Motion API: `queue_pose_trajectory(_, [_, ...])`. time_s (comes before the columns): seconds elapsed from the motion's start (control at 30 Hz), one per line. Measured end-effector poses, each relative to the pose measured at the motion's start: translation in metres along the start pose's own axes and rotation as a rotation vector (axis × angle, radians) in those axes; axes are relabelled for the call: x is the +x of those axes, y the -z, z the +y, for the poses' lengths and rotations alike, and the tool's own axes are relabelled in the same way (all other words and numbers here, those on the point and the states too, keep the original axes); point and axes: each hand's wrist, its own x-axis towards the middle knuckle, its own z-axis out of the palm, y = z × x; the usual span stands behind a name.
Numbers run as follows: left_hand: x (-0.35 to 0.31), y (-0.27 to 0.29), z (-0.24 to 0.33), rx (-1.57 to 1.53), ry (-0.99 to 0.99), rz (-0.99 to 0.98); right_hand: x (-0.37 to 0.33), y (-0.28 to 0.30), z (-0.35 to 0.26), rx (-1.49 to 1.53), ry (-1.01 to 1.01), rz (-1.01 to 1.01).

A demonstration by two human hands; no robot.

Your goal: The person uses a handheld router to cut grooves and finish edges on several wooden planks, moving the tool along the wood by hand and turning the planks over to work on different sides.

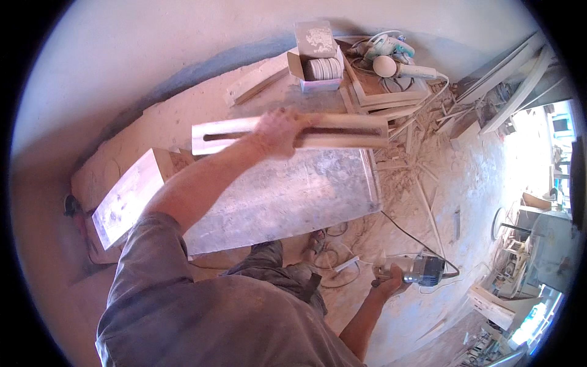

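My left hand (281,131) is closed over the middle of a pale wooden board (358,139) with a long dark slot cut along it. The board lies crosswise near the far edge of a worn grey worktable (269,208). Away to the right, below table height, my right hand (396,282) grips a corded router (422,270), with a metal body and a black end. Its black cord loops past the table's right corner. The router is held apart from the board.
A wooden block (136,194) stands at the table's left. Behind are an open box of sanding discs (323,68), a white-handled grinder (406,68) and a wooden frame (394,100). Offcuts and shavings (422,147) litter the floor at right; long planks (523,85) lean against the wall.
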Motion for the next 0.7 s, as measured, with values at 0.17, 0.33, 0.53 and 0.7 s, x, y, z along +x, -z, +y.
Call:
queue_pose_trajectory(0.17, [0.001,0.008,-0.098,0.012,0.064,0.064,-0.013,-0.009,-0.003,0.022,0.000,-0.025])
queue_pose_trajectory(0.33, [-0.022,-0.021,-0.192,0.084,0.199,0.118,-0.028,-0.027,-0.020,-0.035,-0.038,-0.004])
queue_pose_trajectory(0.53, [-0.124,-0.021,-0.222,-0.058,0.203,0.232,-0.026,-0.035,-0.016,-0.095,-0.053,-0.063])
queue_pose_trajectory(0.7, [-0.309,0.017,-0.216,-0.225,0.404,0.114,-0.050,-0.038,-0.039,0.001,-0.133,-0.209])
